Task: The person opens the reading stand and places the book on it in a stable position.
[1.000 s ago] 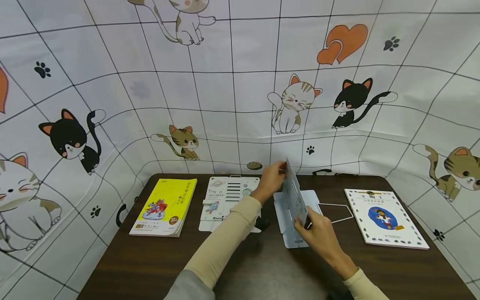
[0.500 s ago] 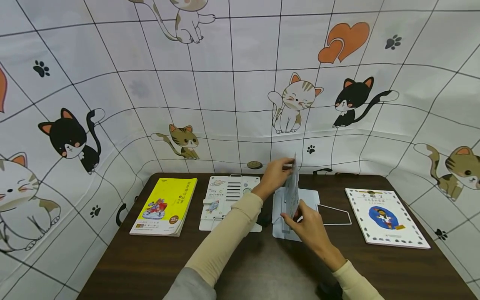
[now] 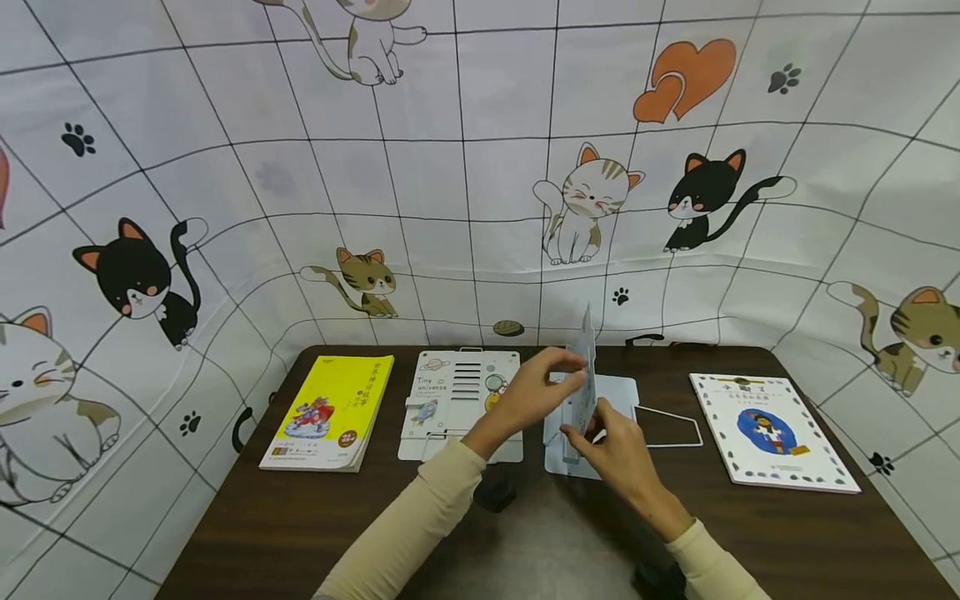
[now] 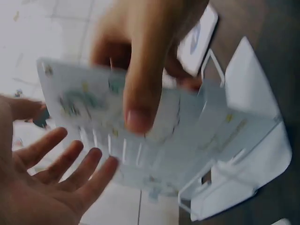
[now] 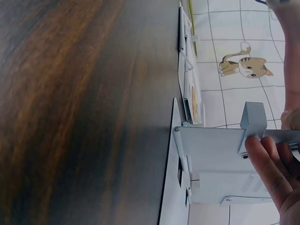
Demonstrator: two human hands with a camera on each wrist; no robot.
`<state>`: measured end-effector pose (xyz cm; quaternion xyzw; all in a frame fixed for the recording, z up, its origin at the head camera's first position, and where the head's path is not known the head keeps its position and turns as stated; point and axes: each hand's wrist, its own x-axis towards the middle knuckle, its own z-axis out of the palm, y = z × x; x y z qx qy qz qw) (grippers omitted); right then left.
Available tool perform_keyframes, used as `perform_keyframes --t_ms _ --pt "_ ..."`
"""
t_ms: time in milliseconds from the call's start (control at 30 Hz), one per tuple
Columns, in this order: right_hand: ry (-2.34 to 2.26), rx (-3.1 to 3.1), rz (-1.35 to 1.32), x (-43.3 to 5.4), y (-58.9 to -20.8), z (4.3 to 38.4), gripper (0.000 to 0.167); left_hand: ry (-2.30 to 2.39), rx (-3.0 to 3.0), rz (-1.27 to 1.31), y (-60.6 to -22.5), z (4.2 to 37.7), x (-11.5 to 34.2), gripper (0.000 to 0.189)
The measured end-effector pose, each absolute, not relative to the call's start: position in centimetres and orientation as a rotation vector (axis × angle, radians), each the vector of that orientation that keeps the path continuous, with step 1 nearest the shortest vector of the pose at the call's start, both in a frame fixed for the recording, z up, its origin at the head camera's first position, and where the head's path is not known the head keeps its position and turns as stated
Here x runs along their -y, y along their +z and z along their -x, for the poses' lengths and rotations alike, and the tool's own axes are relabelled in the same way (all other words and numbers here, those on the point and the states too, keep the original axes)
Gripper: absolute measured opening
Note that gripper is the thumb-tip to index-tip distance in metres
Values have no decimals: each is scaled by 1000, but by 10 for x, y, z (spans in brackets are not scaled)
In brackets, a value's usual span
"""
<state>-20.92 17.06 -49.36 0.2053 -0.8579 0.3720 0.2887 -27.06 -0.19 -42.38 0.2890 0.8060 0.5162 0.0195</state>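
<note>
A light-blue metal book stand has its printed, slotted panel raised upright from a base plate on the table. A bent wire leg sticks out to the right. My right hand pinches the panel near its lower edge; in the left wrist view the right thumb lies over the printed face. My left hand is beside the panel's left face. In the left wrist view, the left fingers are spread and fairly straight, near the slots; whether they touch is unclear. The right wrist view shows a bent metal tab at the right fingertips.
A second stand, white and marked "Tiny universe", lies flat to the left. Farther left is a yellow book; a white book lies on the right. A cat-printed sheet hangs behind the dark wooden table.
The panel has swung more upright and the stand has shifted slightly toward me. My left hand has left the panel's upper edge and come down and nearer. The right hand keeps its pinch.
</note>
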Motion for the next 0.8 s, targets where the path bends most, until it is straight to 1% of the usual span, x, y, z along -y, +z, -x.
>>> perform_keyframes --t_ms 167,233,300,433,533,633,800 --pt "1062 2315 -553 -174 -491 206 37 1581 -2424 -949 -428 242 -4 69" --pt "1109 2342 -592 -178 -489 205 37 1587 -2467 -962 -430 236 -8 74" --pt "1171 2389 -670 -184 -487 205 34 1611 -2504 -965 -432 233 -11 72" --pt "1357 2570 -791 -206 -476 213 20 1655 -2538 -972 -436 231 -13 66" --pt "1484 2638 -728 -225 -466 229 13 1684 -2524 -954 -437 230 -13 64" --pt "1567 2594 -590 -238 -456 252 16 1712 -2509 -910 -437 228 -14 62" --pt "1645 2552 -396 -244 -437 291 33 1712 -2559 -846 -441 225 -15 56"
